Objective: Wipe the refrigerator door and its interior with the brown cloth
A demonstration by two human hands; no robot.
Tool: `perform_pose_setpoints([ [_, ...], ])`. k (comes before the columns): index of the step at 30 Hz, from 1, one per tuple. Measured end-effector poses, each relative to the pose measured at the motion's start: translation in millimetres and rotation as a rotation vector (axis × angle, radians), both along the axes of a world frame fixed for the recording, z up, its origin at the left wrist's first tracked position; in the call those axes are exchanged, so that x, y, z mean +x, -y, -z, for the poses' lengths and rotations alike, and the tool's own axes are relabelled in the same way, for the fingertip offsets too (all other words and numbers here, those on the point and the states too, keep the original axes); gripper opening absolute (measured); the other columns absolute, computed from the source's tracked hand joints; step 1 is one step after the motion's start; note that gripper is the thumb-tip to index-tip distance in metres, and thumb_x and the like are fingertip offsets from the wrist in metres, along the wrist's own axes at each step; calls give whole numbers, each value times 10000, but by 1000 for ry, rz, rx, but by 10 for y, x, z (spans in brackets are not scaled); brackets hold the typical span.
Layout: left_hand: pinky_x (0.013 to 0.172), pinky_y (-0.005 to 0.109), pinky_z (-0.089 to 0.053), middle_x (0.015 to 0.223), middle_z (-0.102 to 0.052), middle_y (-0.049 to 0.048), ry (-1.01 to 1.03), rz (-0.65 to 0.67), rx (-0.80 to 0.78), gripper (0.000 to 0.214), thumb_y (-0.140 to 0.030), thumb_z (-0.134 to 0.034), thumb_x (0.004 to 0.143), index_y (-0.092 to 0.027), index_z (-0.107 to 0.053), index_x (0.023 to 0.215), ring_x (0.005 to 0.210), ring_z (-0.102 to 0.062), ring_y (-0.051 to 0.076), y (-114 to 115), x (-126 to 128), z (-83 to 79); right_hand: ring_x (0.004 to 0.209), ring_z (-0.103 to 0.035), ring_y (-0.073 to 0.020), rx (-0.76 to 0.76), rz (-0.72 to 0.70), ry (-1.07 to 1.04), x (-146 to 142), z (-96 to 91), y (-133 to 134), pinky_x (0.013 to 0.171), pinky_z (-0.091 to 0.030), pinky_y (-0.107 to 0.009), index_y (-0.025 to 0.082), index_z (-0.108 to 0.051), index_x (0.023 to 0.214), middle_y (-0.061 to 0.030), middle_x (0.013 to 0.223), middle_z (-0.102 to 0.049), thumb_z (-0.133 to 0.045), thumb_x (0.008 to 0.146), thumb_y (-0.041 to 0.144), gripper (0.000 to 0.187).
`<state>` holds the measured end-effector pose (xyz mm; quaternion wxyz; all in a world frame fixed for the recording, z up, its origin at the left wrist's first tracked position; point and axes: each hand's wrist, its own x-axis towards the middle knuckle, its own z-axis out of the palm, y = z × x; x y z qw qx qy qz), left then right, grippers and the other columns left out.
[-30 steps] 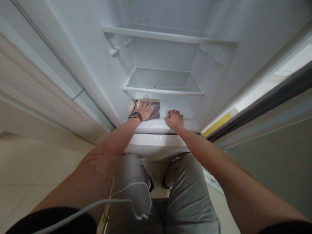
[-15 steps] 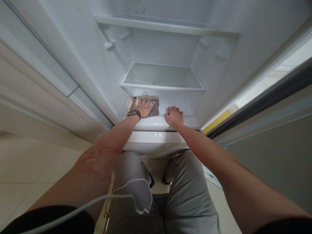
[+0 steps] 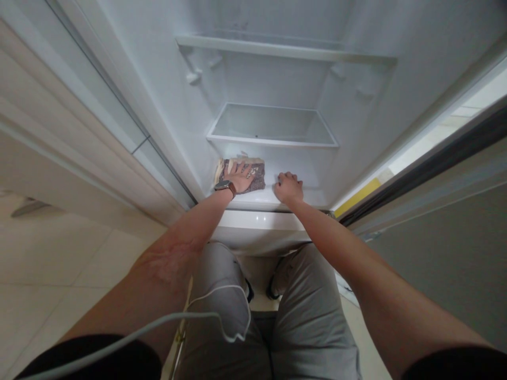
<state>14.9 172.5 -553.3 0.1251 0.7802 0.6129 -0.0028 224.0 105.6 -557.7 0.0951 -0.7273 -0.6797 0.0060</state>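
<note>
My left hand, with a watch on the wrist, lies flat with fingers spread on a brownish patterned cloth. The cloth rests on the white bottom surface of an open fridge, near its left wall. My right hand is curled into a loose fist and rests on the same surface a little to the right of the cloth, with nothing visible in it.
Above the hands sit a clear drawer or shelf tray and a higher glass shelf. The fridge door stands open at the right. My grey-trousered knees are below, over a tiled floor. A white cable crosses my lap.
The view has shifted slightly to the left and down. Both hands stay on the fridge floor; the left hand and cloth have barely moved.
</note>
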Motion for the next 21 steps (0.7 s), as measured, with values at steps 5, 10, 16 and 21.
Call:
perform_pose_setpoints([
  [5, 1305, 649, -47, 1784, -35, -46, 4, 3, -5, 764, -657, -130, 1022, -346, -129, 1720, 1653, -9, 302, 12, -13, 4, 1274, -485, -362, -1, 0, -6, 5, 14, -3, 1019, -446, -567, 195, -626, 1259, -191, 1359, -583, -414, 966, 281, 372],
  [10, 1302, 655, -69, 1784, -41, -38, 1, 10, 2, 759, -644, -137, 1028, -333, -141, 1720, 1652, -13, 314, 8, -13, 5, 1270, -487, -363, 3, -1, -12, 3, 17, -6, 1023, -443, -567, 192, -625, 1265, -192, 1359, -584, -419, 965, 282, 375],
  [16, 1308, 645, -30, 1784, -47, -39, -2, 8, 14, 753, -644, -142, 1031, -337, -149, 1719, 1651, -23, 315, 24, -10, -3, 1270, -486, -362, -10, 5, -10, -6, 8, -9, 1028, -440, -563, 191, -621, 1280, -191, 1362, -577, -412, 976, 291, 382],
  [21, 1305, 655, -56, 1784, -45, -39, 3, 7, 4, 761, -652, -135, 1026, -337, -148, 1719, 1652, -8, 309, 8, -14, 4, 1277, -482, -365, -2, 3, -13, -3, 14, -10, 1029, -441, -570, 188, -624, 1272, -196, 1359, -582, -413, 973, 285, 378],
])
